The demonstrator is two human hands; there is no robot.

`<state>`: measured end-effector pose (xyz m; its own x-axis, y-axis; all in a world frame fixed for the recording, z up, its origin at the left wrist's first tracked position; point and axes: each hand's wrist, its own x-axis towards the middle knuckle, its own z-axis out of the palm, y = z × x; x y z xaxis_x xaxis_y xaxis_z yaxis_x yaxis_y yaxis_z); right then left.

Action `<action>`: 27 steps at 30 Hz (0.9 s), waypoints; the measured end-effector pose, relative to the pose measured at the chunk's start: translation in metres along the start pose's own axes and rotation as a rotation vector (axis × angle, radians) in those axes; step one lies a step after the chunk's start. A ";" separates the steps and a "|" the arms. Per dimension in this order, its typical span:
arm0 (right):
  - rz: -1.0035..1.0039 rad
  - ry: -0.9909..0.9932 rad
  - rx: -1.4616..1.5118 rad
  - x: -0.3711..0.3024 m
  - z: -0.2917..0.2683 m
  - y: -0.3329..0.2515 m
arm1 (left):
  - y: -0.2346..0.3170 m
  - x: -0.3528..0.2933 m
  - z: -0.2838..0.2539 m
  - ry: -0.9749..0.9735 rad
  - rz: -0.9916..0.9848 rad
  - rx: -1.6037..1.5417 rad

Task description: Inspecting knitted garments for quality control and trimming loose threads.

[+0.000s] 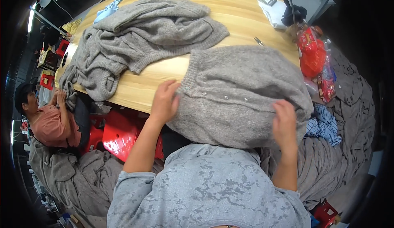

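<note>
A grey knitted cardigan (230, 84) lies in front of me, partly on the table and partly over my lap, its ribbed hem toward the left. Small shiny buttons (204, 93) run along its closed front band. My left hand (165, 102) is at the ribbed hem beside the buttons, fingers bent and closed on the edge. Over the cardigan's right part, my right hand (284, 119) touches the knit with loosely bent fingers somewhat apart; they are slightly blurred. A second grey knit garment (143, 35) is heaped on the table, beyond my left hand.
Thread snips (259, 41) lie on the wooden table (242, 6) beyond the cardigan. Red plastic bags (310, 53) hang by the right edge. Grey knits (349, 104) are piled at right and lower left. A seated person (55, 123) and a red stool (122, 133) are at left.
</note>
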<state>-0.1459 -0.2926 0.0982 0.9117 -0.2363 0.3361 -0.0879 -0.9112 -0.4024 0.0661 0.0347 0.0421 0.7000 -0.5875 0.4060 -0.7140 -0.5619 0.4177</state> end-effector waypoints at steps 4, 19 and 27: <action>-0.208 -0.130 0.258 0.004 0.041 -0.060 | -0.023 -0.018 -0.012 -0.031 -0.370 0.026; -0.233 -0.452 0.649 0.033 0.135 -0.147 | 0.019 -0.043 -0.046 -0.348 -0.401 -0.639; 0.195 -0.542 0.866 0.030 0.126 -0.139 | 0.011 -0.043 -0.027 -0.223 -0.232 -0.627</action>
<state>-0.0553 -0.1308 0.0565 0.9896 0.0249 -0.1419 -0.1301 -0.2682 -0.9545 0.0283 0.0694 0.0516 0.7646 -0.6365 0.1012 -0.3549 -0.2847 0.8905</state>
